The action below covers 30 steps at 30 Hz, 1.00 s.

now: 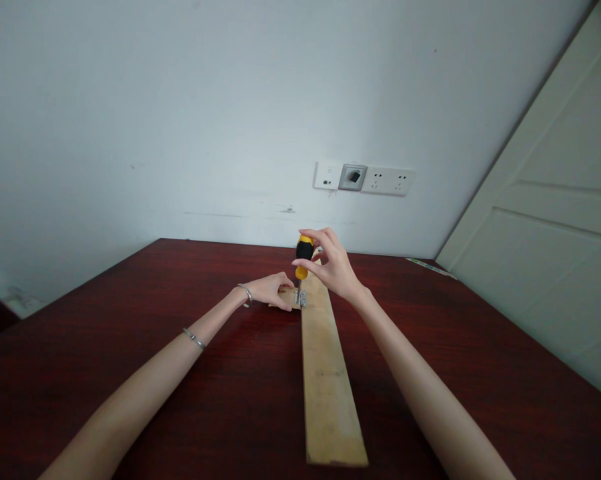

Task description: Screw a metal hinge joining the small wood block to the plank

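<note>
My right hand (333,265) is closed around the yellow and black handle of a screwdriver (305,249), which stands almost upright. Its shaft points down at a metal hinge (302,298) at the left edge of a long wooden board (327,380). To the left of the hinge, my left hand (273,291) grips a short wooden piece (289,298) between thumb and fingers. That short piece meets the long board at the hinge. Whether the screwdriver's tip sits in a screw is too small to tell.
Everything lies on a dark red wooden table (205,413) against a white wall. Wall sockets (387,180) are set above its back edge. A thin printed strip (430,267) lies at the back right, near a white door (555,200).
</note>
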Each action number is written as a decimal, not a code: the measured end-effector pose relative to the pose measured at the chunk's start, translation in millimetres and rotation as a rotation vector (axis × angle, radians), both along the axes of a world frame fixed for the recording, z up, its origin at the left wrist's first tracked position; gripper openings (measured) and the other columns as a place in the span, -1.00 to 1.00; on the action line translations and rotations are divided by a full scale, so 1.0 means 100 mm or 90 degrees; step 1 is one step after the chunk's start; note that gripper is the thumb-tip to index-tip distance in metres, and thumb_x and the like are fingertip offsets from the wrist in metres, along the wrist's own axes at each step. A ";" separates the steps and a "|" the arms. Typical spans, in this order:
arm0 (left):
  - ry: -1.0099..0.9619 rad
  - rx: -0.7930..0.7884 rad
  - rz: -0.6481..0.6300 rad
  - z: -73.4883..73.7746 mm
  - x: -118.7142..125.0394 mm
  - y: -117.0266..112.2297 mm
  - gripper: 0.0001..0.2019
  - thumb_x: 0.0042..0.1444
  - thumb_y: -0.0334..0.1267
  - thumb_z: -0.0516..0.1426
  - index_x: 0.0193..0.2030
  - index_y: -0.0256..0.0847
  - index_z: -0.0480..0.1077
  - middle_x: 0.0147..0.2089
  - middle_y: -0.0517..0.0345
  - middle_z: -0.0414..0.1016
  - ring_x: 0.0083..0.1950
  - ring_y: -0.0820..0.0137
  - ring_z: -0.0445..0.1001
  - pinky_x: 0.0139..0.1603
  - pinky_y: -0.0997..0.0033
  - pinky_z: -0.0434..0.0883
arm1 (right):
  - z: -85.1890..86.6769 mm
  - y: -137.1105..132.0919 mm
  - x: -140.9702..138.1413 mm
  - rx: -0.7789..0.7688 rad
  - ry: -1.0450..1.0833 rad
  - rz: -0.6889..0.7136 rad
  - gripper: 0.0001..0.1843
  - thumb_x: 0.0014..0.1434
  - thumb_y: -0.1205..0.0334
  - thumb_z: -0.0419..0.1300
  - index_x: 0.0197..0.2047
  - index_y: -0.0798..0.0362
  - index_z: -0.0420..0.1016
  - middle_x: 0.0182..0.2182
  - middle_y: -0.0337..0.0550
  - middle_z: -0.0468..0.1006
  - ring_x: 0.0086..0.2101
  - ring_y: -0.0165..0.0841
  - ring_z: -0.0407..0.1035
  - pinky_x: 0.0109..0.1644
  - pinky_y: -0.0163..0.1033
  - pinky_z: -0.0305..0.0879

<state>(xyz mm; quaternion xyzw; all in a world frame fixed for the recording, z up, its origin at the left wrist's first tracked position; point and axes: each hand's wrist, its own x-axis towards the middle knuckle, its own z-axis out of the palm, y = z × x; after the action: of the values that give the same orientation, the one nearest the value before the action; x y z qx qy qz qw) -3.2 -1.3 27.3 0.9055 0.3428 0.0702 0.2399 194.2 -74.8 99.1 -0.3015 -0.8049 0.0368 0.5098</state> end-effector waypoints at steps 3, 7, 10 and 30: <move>0.006 0.008 0.003 -0.01 0.00 0.01 -0.34 -0.19 0.06 0.30 0.05 -0.23 0.37 0.03 0.01 0.31 -0.04 0.21 0.34 -0.05 0.34 0.27 | 0.00 0.00 0.00 0.002 0.004 0.000 -0.45 0.12 0.04 0.26 0.16 -0.15 0.27 -0.15 -0.12 0.29 -0.24 -0.33 0.32 -0.27 -0.19 0.51; 0.003 0.014 0.004 -0.03 0.00 0.02 -0.34 -0.20 0.04 0.31 0.05 -0.23 0.37 -0.01 0.02 0.32 -0.07 0.23 0.34 -0.07 0.34 0.28 | 0.00 0.00 0.00 0.002 0.008 0.002 -0.45 0.12 0.03 0.26 0.16 -0.14 0.27 -0.15 -0.12 0.28 -0.22 -0.32 0.32 -0.29 -0.21 0.51; -0.004 0.024 -0.003 -0.05 0.00 0.04 -0.40 -0.20 0.02 0.31 0.00 -0.20 0.41 -0.06 0.06 0.33 -0.09 0.24 0.34 -0.09 0.35 0.29 | 0.00 0.01 0.00 0.009 0.009 0.010 -0.44 0.11 0.04 0.27 0.16 -0.13 0.28 -0.15 -0.12 0.28 -0.22 -0.32 0.31 -0.30 -0.22 0.51; -0.015 0.033 -0.020 -0.06 0.00 0.04 -0.41 -0.18 0.03 0.31 0.00 -0.22 0.43 -0.07 0.04 0.33 -0.09 0.24 0.34 -0.09 0.34 0.27 | 0.01 0.01 0.00 0.004 0.007 0.037 -0.51 0.24 0.14 0.12 0.23 -0.13 0.21 0.00 -0.05 0.37 -0.14 -0.29 0.35 -0.19 -0.17 0.49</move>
<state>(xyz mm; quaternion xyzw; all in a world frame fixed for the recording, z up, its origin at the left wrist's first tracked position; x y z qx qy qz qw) -3.3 2.9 21.7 0.9157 0.3240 0.0861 0.2214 194.6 -74.3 99.7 -0.2766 -0.8103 0.0508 0.5141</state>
